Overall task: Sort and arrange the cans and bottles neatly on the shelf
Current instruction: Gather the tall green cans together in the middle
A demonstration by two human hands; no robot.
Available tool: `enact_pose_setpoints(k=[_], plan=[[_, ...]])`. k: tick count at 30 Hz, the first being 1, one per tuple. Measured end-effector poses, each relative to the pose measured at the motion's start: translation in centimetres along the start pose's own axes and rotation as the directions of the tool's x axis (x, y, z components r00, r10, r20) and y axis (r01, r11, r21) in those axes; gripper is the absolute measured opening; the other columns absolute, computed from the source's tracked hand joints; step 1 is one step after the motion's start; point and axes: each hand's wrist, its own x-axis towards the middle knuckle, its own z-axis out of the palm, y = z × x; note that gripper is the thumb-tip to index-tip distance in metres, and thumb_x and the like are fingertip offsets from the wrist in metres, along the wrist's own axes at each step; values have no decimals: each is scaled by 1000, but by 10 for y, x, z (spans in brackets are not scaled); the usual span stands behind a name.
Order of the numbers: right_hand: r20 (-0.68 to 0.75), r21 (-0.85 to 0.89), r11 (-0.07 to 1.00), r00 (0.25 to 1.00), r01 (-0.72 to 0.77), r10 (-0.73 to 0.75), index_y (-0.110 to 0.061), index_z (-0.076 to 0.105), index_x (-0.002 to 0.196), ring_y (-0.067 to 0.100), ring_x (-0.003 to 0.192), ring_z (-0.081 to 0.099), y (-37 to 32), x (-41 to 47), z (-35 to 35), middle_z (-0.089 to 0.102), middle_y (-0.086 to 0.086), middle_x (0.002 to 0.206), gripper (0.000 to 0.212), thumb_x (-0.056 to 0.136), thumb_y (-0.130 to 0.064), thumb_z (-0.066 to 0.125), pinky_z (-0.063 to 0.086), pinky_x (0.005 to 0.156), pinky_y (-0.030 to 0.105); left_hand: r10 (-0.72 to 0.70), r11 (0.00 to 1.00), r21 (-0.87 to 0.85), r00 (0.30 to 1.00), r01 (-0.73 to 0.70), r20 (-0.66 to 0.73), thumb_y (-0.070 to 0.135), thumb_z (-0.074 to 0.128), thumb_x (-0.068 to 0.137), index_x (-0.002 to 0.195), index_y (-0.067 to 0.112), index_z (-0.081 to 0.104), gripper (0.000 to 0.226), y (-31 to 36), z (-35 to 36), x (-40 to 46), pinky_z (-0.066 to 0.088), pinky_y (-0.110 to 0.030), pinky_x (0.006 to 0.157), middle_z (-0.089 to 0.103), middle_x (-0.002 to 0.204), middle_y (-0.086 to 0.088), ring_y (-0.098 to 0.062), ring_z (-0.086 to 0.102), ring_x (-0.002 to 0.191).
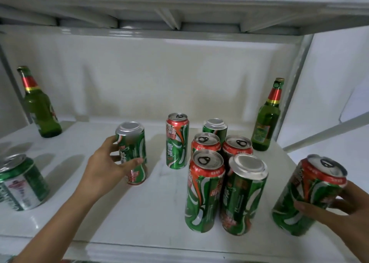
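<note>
The left hand (108,163) is wrapping around an upside-down can (131,153) standing near the middle of the white shelf (139,212), fingers curling over the far side and the thumb pressing the near side low down. That can's long axis is running upright, its plain silver base facing up. From this grip the cluster of cans (223,172) is lying toward three o'clock, with a lone upright can (177,141) standing between them, closer to two o'clock. I judge the coming move to be turning on that gap: the held can would have to travel right, past or beside the lone can, to join the group.

The right hand (337,206) is gripping another can (307,196) at the shelf's right front, about four o'clock from the cluster. This can is leaning, its top tipping away toward one o'clock, pull-tab end up; fingers are curling across its near side. Whether its base is touching the shelf, I cannot tell. It is sitting nearer the cluster than the left hand's can, so the right hand looks better placed to add to the group first.

The left forearm is reaching in from seven o'clock, the wrist roughly level. A left bottle (40,107) is standing at the back at ten o'clock, a right bottle (266,119) at two o'clock, and a short can (22,182) is leaning at the far left front.
</note>
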Motion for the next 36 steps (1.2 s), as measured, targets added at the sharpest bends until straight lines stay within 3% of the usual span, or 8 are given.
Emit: enact_pose_setpoints(k=[8,12,14,19,25,31,33,36], plan=[[-49,-29,993,992,111,-112,-43,67,101,20,89,73,-36,5,16,76,-22,94,99,14,-89,78,61,80,52,33,999,-1,999,-33,-12,25,99,62,129,27,63,76,8,-1,1,62,-46,83,73,112,3,-22,76,92],[-44,-78,991,992,111,-115,-24,67,124,26,93,73,-54,18,34,75,0,115,74,57,-35,95,59,89,56,69,997,-23,997,-68,22,28,99,61,127,27,65,74,18,10,-2,62,-42,83,75,112,7,-17,75,95],[-46,-128,987,994,94,-101,-20,66,128,29,95,73,-51,26,41,73,4,119,71,64,-27,95,59,88,56,93,995,-30,994,-91,58,30,99,61,127,27,65,74,22,17,-6,62,-39,84,74,112,9,-13,73,99],[-45,-141,989,998,44,-51,-22,65,129,29,95,73,-37,35,50,73,2,122,74,62,-35,94,60,88,57,152,988,-40,983,-149,106,29,97,65,125,33,64,69,26,29,-15,58,-17,71,73,110,20,-2,71,97],[18,-196,980,1000,25,-22,-17,55,140,34,105,68,-38,34,48,66,10,133,79,71,-29,90,56,92,55,128,991,-54,973,-120,192,38,96,67,131,41,56,75,17,27,-12,60,-35,87,70,121,17,-7,69,108],[159,-200,977,986,79,-47,-31,54,132,22,105,68,-36,33,30,66,-12,120,138,12,-97,68,55,94,51,195,963,-255,887,-92,419,14,88,77,141,31,55,74,9,11,-7,63,-35,87,67,133,6,-17,67,121],[189,-161,983,981,84,-53,-32,54,132,20,106,67,-40,32,26,65,-14,121,136,13,-95,72,54,94,47,222,949,-302,865,-86,451,7,85,78,143,28,54,74,7,5,-6,62,-36,91,66,136,4,-19,67,123],[202,-91,988,973,128,-108,-37,52,127,23,111,66,-54,25,23,66,-18,111,92,45,-67,83,51,90,42,289,926,-353,856,-136,429,-7,73,89,142,22,54,63,7,-4,2,59,-36,97,66,139,0,-20,66,126]])
